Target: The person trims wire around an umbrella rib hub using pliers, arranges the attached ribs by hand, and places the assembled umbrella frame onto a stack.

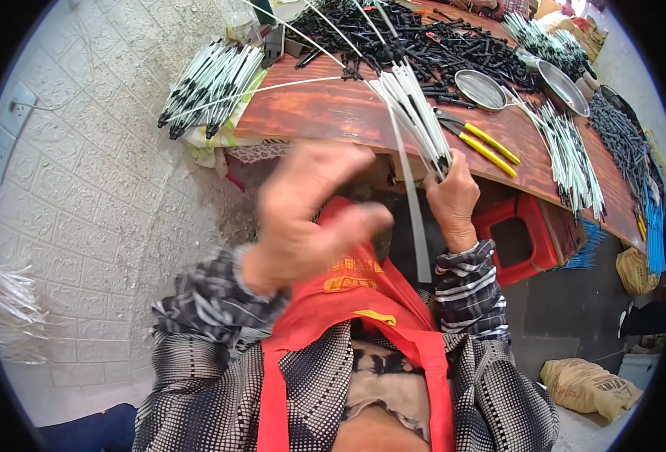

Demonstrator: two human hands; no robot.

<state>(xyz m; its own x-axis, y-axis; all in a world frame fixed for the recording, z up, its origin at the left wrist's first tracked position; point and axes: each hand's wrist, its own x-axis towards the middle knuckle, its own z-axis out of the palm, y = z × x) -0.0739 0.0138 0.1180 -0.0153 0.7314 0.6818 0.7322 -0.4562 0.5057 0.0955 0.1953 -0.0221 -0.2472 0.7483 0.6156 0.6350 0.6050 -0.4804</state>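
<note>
A bundle of thin white rods [412,105] with black ends is gripped in my right hand [453,197], whose fingers are wrapped round its lower end at the table's front edge. Several long rods stick out from the bundle toward the upper left, and one pale flat strip [412,200] hangs below it. My left hand [314,218] is blurred by motion over my red apron [348,301]. Its thumb and fingers look apart, with nothing visible between them. Yellow-handled pliers [487,147] lie on the reddish wooden table [295,113], just right of the bundle.
Black plastic parts [431,45] are heaped across the table's back. White rods are piled at left [212,87] and right [570,154]. Two shallow metal dishes [480,89] [563,87] stand near grey pieces [619,135]. A red stool [517,233] is below; another person's sleeve [512,7] shows behind.
</note>
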